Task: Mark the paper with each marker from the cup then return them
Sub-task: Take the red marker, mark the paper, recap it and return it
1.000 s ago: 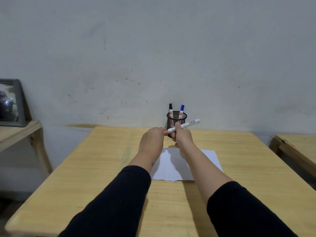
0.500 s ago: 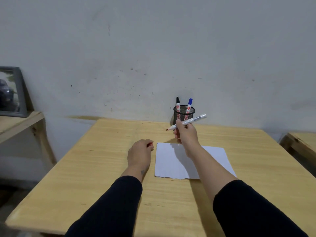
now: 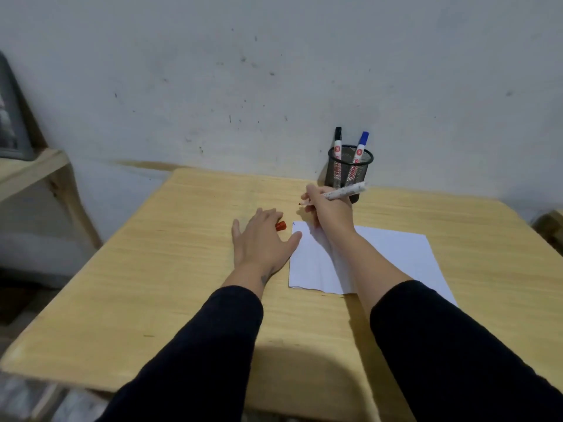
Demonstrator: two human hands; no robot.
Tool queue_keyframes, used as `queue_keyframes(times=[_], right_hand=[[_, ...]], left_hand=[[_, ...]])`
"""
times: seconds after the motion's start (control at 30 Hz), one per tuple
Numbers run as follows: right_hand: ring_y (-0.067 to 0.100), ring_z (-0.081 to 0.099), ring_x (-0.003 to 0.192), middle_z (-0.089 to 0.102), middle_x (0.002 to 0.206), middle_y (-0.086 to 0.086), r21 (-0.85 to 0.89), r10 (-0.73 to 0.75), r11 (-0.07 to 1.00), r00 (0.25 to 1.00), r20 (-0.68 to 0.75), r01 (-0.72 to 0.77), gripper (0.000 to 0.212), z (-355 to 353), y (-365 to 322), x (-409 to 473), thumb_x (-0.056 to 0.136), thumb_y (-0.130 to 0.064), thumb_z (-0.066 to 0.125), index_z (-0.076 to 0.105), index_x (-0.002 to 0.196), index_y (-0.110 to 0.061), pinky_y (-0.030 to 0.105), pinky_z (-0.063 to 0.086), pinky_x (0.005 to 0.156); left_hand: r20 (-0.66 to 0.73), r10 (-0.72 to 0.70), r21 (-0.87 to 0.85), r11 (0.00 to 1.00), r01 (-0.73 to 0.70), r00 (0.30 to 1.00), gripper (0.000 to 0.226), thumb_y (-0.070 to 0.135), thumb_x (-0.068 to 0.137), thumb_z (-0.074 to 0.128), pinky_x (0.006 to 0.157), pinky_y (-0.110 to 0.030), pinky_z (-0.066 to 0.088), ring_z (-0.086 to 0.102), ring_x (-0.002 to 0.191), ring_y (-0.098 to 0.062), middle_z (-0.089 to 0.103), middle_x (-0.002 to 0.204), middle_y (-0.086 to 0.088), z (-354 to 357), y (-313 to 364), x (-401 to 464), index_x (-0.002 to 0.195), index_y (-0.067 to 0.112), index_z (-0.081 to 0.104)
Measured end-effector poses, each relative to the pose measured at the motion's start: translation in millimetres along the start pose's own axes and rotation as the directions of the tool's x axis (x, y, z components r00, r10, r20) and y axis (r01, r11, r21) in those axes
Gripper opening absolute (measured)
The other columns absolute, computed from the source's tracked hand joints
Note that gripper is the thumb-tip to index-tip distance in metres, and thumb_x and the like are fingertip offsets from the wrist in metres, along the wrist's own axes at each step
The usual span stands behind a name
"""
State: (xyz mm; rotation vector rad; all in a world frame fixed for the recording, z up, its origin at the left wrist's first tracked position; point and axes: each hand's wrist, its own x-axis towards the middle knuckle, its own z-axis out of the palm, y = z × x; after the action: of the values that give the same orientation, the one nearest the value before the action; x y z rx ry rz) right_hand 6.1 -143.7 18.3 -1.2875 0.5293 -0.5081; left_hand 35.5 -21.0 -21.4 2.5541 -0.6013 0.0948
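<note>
My right hand [image 3: 329, 208] grips an uncapped white marker [image 3: 344, 191], its red tip pointing left above the far left corner of the white paper [image 3: 393, 257]. A small blue mark shows at that corner. My left hand [image 3: 262, 242] lies flat on the table just left of the paper, fingers spread, with the red cap [image 3: 281, 226] on the table at its fingertips. A black mesh cup [image 3: 350, 169] stands by the wall behind my right hand and holds a black-capped marker [image 3: 337, 141] and a blue-capped marker [image 3: 362, 146].
The wooden table [image 3: 182, 269] butts against a grey wall. A low wooden shelf [image 3: 30, 169] with a framed picture stands at the left. The corner of another wooden table [image 3: 551, 223] shows at the right edge.
The hands pulled the cap off the marker. My left hand moved down and left to the table, and the red cap now lies at its fingertips. My right hand lowered toward the paper.
</note>
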Motion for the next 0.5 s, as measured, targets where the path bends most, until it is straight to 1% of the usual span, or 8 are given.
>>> queue_keyframes(times=[0.07,0.13,0.23,0.27,0.4,0.5], right_hand=[[0.009,0.058,0.049,0.063,0.064,0.006,-0.072,-0.057,0.996,0.998,-0.016,0.056,0.025,-0.5,4.4,-1.0,0.090,-0.022,0.065,0.065,0.081,0.001,0.017,0.047,0.047],[0.006,0.056,0.042,0.061,0.061,0.007,-0.166,-0.119,0.979,0.993,-0.014,0.115,0.024,-0.1,6.1,-3.0,0.090,-0.021,0.065,0.062,0.078,0.000,0.016,0.046,0.043],[0.012,0.057,0.046,0.059,0.057,0.006,-0.172,-0.112,0.979,0.993,-0.020,0.107,0.028,0.4,7.2,-2.7,0.087,-0.017,0.068,0.054,0.064,-0.008,0.020,0.048,0.045],[0.011,0.057,0.045,0.058,0.056,0.006,-0.173,-0.109,0.979,0.994,-0.026,0.103,0.031,0.7,7.5,-3.5,0.087,-0.015,0.067,0.052,0.060,-0.010,0.020,0.048,0.045],[-0.001,0.050,0.035,0.055,0.056,0.005,-0.237,-0.141,0.963,0.989,-0.034,0.129,0.030,1.6,5.8,-7.9,0.088,-0.007,0.060,0.050,0.060,-0.010,0.011,0.044,0.039],[-0.002,0.051,0.035,0.056,0.057,0.006,-0.297,-0.174,0.942,0.984,-0.030,0.158,0.027,1.3,5.8,-7.0,0.088,-0.007,0.059,0.051,0.062,-0.008,0.008,0.040,0.039]], left_hand=[[0.005,-0.004,0.009,1.000,0.004,1.000,0.062,0.058,0.085,0.047,0.119,-0.052,0.000,0.016,0.146,-0.009,0.036,0.152,0.012,0.1,0.4,0.4,0.139,0.028,0.042],[0.011,-0.009,0.010,1.000,0.008,1.000,0.062,0.059,0.084,0.048,0.119,-0.052,-0.001,0.016,0.146,-0.009,0.035,0.152,0.012,0.1,0.9,0.3,0.138,0.028,0.043],[0.028,-0.014,0.032,0.999,0.013,1.000,0.068,0.059,0.084,0.045,0.119,-0.052,-0.002,0.013,0.147,-0.009,0.030,0.155,0.010,0.9,1.9,0.4,0.142,0.025,0.039],[0.037,-0.012,0.053,0.999,0.010,0.999,0.070,0.060,0.084,0.044,0.119,-0.052,-0.002,0.012,0.147,-0.010,0.028,0.156,0.010,1.1,2.4,0.6,0.144,0.024,0.036],[0.052,-0.004,0.097,0.995,-0.002,0.999,0.073,0.060,0.085,0.041,0.118,-0.053,-0.002,0.010,0.148,-0.011,0.024,0.158,0.009,1.1,2.6,2.2,0.146,0.023,0.032],[0.058,-0.001,0.116,0.993,-0.006,0.998,0.073,0.061,0.085,0.040,0.118,-0.053,-0.001,0.009,0.148,-0.012,0.023,0.158,0.008,1.1,1.9,2.4,0.147,0.023,0.031]])
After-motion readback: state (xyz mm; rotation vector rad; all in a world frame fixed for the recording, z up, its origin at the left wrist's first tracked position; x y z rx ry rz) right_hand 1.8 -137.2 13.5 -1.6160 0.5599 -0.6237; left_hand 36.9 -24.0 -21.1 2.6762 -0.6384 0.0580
